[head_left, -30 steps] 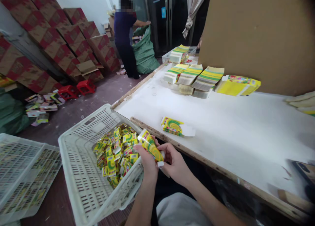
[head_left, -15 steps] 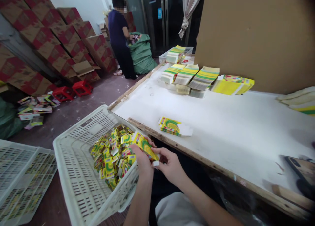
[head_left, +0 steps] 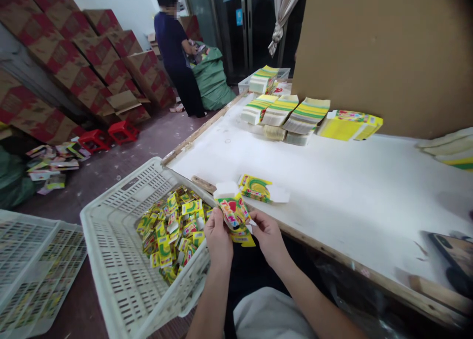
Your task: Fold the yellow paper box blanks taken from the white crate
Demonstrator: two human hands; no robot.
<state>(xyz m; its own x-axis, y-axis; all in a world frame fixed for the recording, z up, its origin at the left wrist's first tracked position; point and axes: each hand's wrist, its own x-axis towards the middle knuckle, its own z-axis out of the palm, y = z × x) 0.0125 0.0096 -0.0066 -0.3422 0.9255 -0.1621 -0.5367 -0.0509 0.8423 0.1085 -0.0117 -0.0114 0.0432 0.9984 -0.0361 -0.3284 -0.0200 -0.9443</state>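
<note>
Between my two hands is a small yellow printed carton [head_left: 232, 208], its white end flaps sticking up at the top and a yellow flap hanging at the lower end. My left hand [head_left: 219, 235] grips its left side, thumb on the front. At the lower right, the fingers of my right hand [head_left: 266, 233] pinch a white flap of it. Just beyond, on the white table [head_left: 332, 196], lies another yellow carton [head_left: 256, 188] with a white flap out to the right. Left of my hands, a white plastic basket [head_left: 121, 260] holds many small yellow cartons [head_left: 164, 250].
Stacks of flat yellow cartons [head_left: 306, 115] stand at the table's back, before a brown board [head_left: 369, 58]. A phone [head_left: 453, 250] is at the right. Across the room a person [head_left: 173, 48] stands by a green sack [head_left: 210, 80]. Red stools [head_left: 123, 132] and stacked boxes [head_left: 99, 63] are left.
My hands have turned the carton, so its printed front and raised white flaps now show. It has moved slightly right. The person at the back has shifted a little left.
</note>
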